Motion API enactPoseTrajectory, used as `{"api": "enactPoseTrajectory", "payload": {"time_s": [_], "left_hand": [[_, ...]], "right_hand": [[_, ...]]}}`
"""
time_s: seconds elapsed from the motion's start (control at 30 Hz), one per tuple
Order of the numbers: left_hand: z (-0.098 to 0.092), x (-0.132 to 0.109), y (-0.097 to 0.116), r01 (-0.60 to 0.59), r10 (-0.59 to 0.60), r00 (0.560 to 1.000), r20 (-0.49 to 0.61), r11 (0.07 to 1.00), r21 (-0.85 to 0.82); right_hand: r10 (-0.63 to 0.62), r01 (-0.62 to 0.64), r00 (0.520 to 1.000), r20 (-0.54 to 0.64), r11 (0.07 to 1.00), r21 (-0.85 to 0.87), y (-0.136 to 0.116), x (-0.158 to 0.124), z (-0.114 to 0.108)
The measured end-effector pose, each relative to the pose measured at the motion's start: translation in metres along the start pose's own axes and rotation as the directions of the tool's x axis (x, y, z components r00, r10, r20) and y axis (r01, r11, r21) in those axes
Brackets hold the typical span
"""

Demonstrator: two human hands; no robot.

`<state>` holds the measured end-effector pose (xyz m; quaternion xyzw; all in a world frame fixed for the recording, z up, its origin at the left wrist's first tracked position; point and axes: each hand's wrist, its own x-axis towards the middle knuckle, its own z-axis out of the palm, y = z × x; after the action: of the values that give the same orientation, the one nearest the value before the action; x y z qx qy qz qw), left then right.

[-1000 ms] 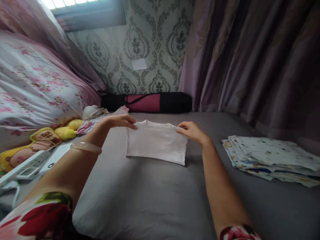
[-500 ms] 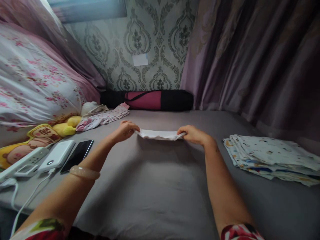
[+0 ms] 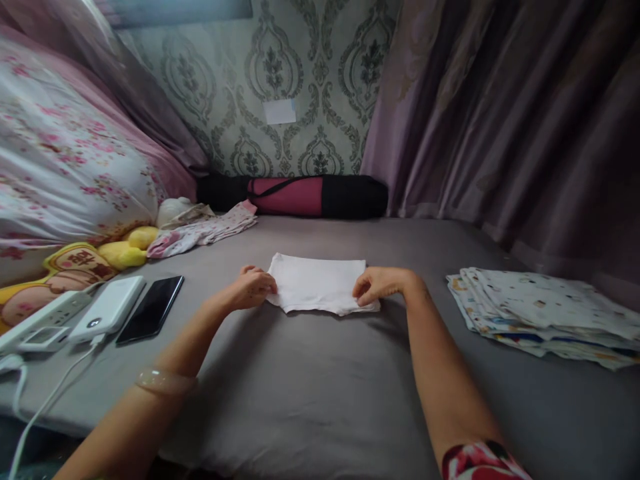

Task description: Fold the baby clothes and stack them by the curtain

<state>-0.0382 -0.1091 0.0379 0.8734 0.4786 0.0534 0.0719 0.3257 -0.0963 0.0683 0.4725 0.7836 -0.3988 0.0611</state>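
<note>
A folded white cloth (image 3: 317,282) lies flat on the grey bed sheet (image 3: 310,387) in the middle of the view. My left hand (image 3: 251,288) pinches its near left corner with curled fingers. My right hand (image 3: 377,285) grips its near right corner the same way. A pale bangle (image 3: 165,381) sits on my left wrist.
A stack of folded patterned cloths (image 3: 540,308) lies to the right. On the left are a black phone (image 3: 151,308), a white power bank (image 3: 107,309), a power strip (image 3: 40,321) and a yellow plush toy (image 3: 75,261). A pink-black rolled bag (image 3: 300,195) lies by the wall, curtains at right.
The cloth was held hanging by its top edge, then laid down and folded over toward me; it now lies flat and smaller, with both hands at its near corners.
</note>
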Motion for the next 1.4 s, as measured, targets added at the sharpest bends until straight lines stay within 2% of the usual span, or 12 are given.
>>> {"api": "enactPoseTrajectory", "payload": {"time_s": [0.1, 0.2, 0.27, 0.3, 0.53, 0.67, 0.8, 0.87, 0.93, 1.07, 1.2, 1.4], "left_hand": [[0.001, 0.0, 0.012, 0.066, -0.064, 0.992, -0.106, 0.998, 0.013], [0.009, 0.002, 0.029, 0.069, -0.069, 0.972, -0.224, 0.998, -0.007], [0.017, 0.004, 0.04, 0.06, -0.061, 0.972, -0.226, 0.998, -0.01], [0.022, 0.004, 0.044, 0.071, -0.071, 0.975, -0.209, 0.997, -0.007], [0.04, 0.002, 0.043, 0.192, -0.194, 0.98, -0.051, 0.981, -0.031], [0.042, -0.001, 0.035, 0.196, -0.2, 0.978, -0.058, 0.978, -0.066], [0.047, -0.005, 0.026, 0.176, -0.185, 0.977, -0.11, 0.98, -0.092], [0.048, -0.008, 0.023, 0.169, -0.184, 0.974, -0.129, 0.979, -0.115], [0.048, -0.011, 0.02, 0.174, -0.192, 0.971, -0.139, 0.975, -0.135], [0.044, -0.015, 0.018, 0.195, -0.217, 0.967, -0.135, 0.967, -0.162], [0.042, -0.016, 0.018, 0.223, -0.249, 0.961, -0.123, 0.956, -0.192], [0.046, -0.016, 0.007, 0.307, -0.365, 0.905, -0.216, 0.915, -0.263]], "right_hand": [[0.002, 0.006, 0.986, -0.168, 0.999, 0.042, -0.002, 0.002, -0.001], [0.053, -0.094, 0.873, -0.485, 0.994, -0.06, -0.008, 0.013, 0.005], [0.063, -0.176, 0.806, -0.589, 0.975, -0.137, -0.014, 0.026, 0.014], [0.073, -0.212, 0.796, -0.601, 0.964, -0.163, -0.016, 0.032, 0.021], [0.185, -0.379, 0.776, -0.604, 0.901, -0.211, -0.015, 0.061, 0.062], [0.18, -0.387, 0.777, -0.603, 0.893, -0.231, -0.008, 0.064, 0.063], [0.251, -0.432, 0.792, -0.557, 0.874, -0.22, -0.017, 0.063, 0.054], [0.229, -0.417, 0.802, -0.551, 0.876, -0.242, -0.029, 0.063, 0.052], [0.131, -0.339, 0.816, -0.562, 0.897, -0.284, -0.045, 0.067, 0.053], [-0.018, -0.185, 0.835, -0.55, 0.932, -0.311, -0.068, 0.085, 0.069], [0.015, -0.218, 0.833, -0.553, 0.928, -0.303, -0.071, 0.099, 0.081], [0.068, -0.236, 0.857, -0.511, 0.933, -0.272, -0.083, 0.104, 0.073]]}}
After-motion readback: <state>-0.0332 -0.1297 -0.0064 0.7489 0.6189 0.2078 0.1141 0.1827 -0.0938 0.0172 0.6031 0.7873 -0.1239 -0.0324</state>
